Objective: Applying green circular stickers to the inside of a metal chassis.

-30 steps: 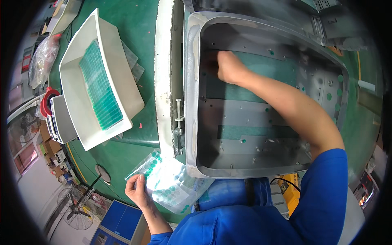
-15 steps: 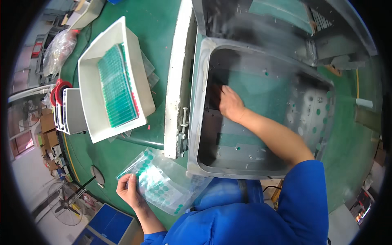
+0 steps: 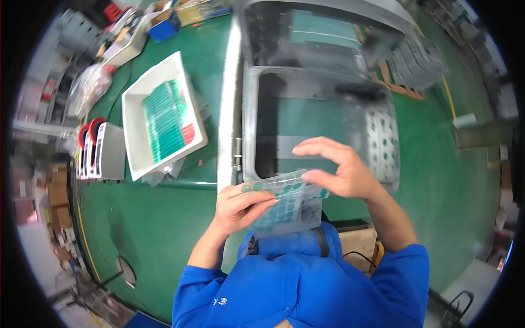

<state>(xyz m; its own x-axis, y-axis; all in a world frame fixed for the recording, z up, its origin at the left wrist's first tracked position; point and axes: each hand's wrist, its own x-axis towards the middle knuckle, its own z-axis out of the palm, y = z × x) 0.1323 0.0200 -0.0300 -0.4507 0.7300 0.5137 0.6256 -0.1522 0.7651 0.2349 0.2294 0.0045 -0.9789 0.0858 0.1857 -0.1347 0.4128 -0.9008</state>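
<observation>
A clear plastic sheet with rows of green round stickers (image 3: 281, 208) hangs in front of my blue top. My left hand (image 3: 238, 208) pinches its upper left edge between thumb and fingers. By the sheet's upper right corner is my right hand (image 3: 350, 169), its thumb and curved fingers spread apart. That thumb's tip lies at or just over the sheet's edge; whether it touches, I cannot tell. Beyond both hands stands a grey metal housing (image 3: 250, 120) with a large rectangular opening, its right inner wall dotted with round marks or holes.
A white bin (image 3: 134, 150) on the green table holds green sheets (image 3: 164, 123) and a few red pieces. Left of it are white box files (image 3: 111, 150) with red rings (image 3: 97, 128). A white beam (image 3: 227, 104) runs along the housing's left side. A wooden pallet (image 3: 402, 90) lies at the far right.
My right hand has come out of the housing and back to the sheet. My left hand has brought the sheet rightward and up, in front of my body. The whole view has shifted.
</observation>
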